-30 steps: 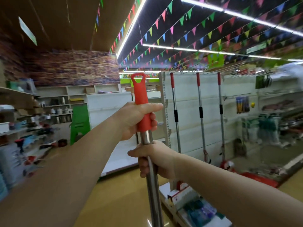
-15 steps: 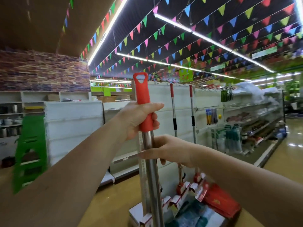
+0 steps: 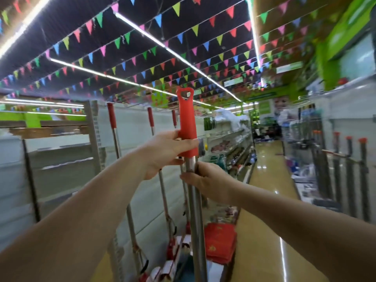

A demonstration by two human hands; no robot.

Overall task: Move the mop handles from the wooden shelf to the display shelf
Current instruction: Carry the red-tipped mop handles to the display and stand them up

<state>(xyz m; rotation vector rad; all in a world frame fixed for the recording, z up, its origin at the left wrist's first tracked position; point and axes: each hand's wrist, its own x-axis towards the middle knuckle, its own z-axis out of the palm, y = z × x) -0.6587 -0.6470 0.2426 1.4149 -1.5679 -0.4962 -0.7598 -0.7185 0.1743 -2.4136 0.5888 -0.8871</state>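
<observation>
Head view: our left hand (image 3: pixel 164 151) and right hand (image 3: pixel 205 178) grip the mop handle (image 3: pixel 188 139) upright, hiding part of the display shelf (image 3: pixel 130 159) where three handles (image 3: pixel 111 119) already lean.

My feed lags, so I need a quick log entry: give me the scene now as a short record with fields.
held item: mop handle, upright
left hand: grips its red grip
right hand: grips the metal pole just below
display shelf: three mop handles already stand against it
floor by shelf: red bags
aisle: open ahead on the right
</observation>
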